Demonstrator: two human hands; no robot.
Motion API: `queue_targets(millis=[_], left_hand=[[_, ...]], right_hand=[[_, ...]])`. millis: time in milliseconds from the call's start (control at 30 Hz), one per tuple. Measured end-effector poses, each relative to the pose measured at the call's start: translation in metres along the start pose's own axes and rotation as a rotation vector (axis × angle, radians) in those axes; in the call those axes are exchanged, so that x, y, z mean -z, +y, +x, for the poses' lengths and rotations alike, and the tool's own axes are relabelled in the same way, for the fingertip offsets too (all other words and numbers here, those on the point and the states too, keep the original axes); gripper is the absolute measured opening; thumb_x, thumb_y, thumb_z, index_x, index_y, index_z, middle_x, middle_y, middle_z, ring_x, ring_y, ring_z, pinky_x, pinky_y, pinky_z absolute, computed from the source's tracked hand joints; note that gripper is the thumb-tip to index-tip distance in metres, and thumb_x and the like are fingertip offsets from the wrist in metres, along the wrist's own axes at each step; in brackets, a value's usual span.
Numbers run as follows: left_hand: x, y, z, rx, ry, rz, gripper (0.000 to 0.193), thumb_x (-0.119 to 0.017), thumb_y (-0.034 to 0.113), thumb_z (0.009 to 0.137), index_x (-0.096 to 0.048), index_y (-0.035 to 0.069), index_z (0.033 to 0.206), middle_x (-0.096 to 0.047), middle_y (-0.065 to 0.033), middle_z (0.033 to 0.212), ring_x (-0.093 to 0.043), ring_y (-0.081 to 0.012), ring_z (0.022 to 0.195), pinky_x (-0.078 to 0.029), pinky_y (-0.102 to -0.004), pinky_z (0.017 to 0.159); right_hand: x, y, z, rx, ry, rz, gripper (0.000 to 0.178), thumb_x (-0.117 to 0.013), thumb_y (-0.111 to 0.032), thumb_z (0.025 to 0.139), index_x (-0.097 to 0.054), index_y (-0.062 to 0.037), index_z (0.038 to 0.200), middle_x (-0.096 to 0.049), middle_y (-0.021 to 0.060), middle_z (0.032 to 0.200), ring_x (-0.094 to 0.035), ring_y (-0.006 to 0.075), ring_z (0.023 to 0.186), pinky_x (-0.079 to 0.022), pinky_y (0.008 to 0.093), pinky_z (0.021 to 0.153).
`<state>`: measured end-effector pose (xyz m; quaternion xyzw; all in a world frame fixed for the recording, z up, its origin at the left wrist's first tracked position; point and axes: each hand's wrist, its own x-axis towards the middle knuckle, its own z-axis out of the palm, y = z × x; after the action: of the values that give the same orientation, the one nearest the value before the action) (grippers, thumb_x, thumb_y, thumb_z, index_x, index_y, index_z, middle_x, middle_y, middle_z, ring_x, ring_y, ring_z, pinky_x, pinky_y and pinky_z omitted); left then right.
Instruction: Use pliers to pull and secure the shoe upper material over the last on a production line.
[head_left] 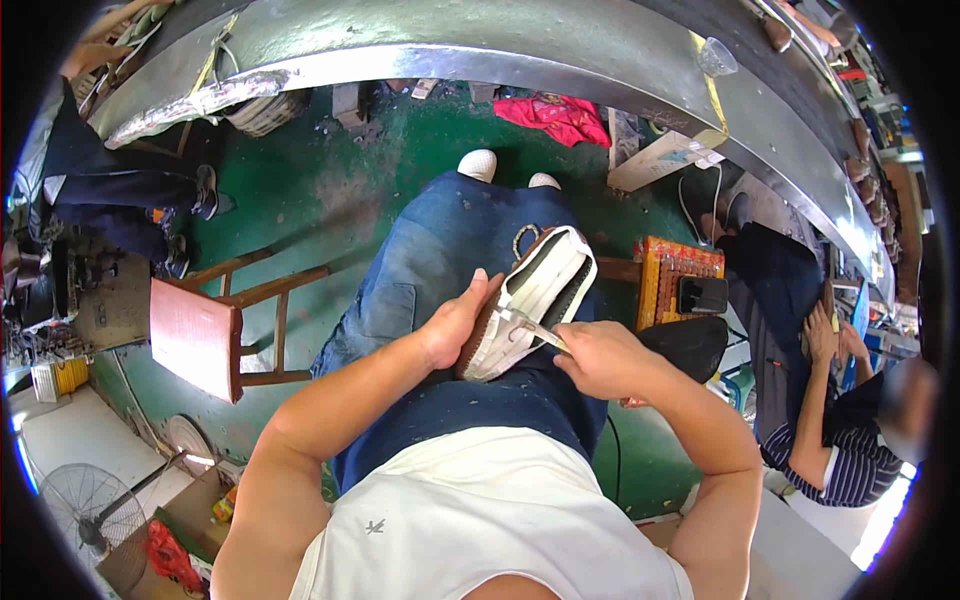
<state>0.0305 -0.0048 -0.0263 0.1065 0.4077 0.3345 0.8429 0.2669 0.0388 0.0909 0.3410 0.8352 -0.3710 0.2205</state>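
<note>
A shoe (545, 280) rests across my lap with its pale underside and lining facing up. Brown material and a small loop of cord show along its edges. My left hand (460, 320) is closed round the shoe's left side, the thumb along its edge and the other fingers mostly hidden behind it. In my right hand (605, 360) is the handle of a metal hand tool (527, 325), apparently pincers. The tool's silver head touches the shoe near its closer end. My right fingers are wrapped round the handle, hiding much of it.
A long metal-edged workbench (450, 65) curves across the far side. To the left stands a brown-seated stool (195, 335); to the right, a beaded seat (680, 270) carries a phone (703, 295). Co-workers are at both sides. A fan (90, 510) stands lower left, and red cloth (555, 118) lies under the bench.
</note>
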Motion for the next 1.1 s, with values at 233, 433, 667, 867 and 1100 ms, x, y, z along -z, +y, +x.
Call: queue_targets(millis=[233,433,667,867,1100], left_hand=[[0.024,-0.029,0.029,-0.308,0.199,0.530,0.070,-0.026,0.052,0.111,-0.041,-0.002,0.154,-0.054,-0.0193,0.147,-0.051,-0.0239,0.135,-0.036,-0.0336,0.116],[-0.003,-0.008,0.009,-0.458,0.298,0.972,0.056,-0.033,0.037,0.112,-0.053,-0.004,0.142,-0.063,-0.0250,0.134,-0.060,-0.0349,0.126,-0.046,-0.0385,0.108],[0.000,-0.009,0.006,-0.728,0.236,1.269,0.051,-0.044,0.028,0.107,-0.046,-0.001,0.148,-0.054,-0.0243,0.146,-0.055,-0.0378,0.133,-0.046,-0.0410,0.109],[-0.002,-0.004,0.006,-0.771,0.183,1.342,0.051,-0.048,0.025,0.105,-0.045,-0.001,0.149,-0.053,-0.0246,0.146,-0.057,-0.0375,0.130,-0.048,-0.0413,0.107],[0.000,-0.006,0.007,-0.805,0.183,1.419,0.055,-0.050,0.024,0.104,-0.041,-0.002,0.151,-0.053,-0.0254,0.145,-0.058,-0.0385,0.127,-0.051,-0.0417,0.103]], right_hand=[[-0.068,-0.003,0.009,0.043,0.440,0.276,0.038,-0.065,-0.020,0.093,-0.056,0.0008,0.123,-0.066,0.0259,0.105,-0.065,0.0443,0.097,-0.052,0.0505,0.084],[-0.035,0.016,-0.022,0.008,0.461,0.258,0.048,-0.066,-0.012,0.091,-0.050,0.0055,0.132,-0.059,0.0315,0.120,-0.057,0.0494,0.113,-0.048,0.0497,0.097],[-0.008,0.002,-0.010,-0.276,0.157,0.221,0.053,-0.065,-0.009,0.091,-0.046,0.0072,0.138,-0.057,0.0320,0.129,-0.057,0.0451,0.121,-0.047,0.0469,0.104],[-0.044,0.021,-0.020,-0.075,0.531,0.261,0.052,-0.066,-0.007,0.091,-0.048,0.0060,0.138,-0.058,0.0301,0.130,-0.058,0.0440,0.120,-0.046,0.0474,0.105],[-0.025,0.012,-0.013,-0.210,0.394,0.056,0.039,-0.066,-0.008,0.090,-0.053,0.0015,0.126,-0.064,0.0211,0.105,-0.066,0.0399,0.096,-0.054,0.0474,0.083]])
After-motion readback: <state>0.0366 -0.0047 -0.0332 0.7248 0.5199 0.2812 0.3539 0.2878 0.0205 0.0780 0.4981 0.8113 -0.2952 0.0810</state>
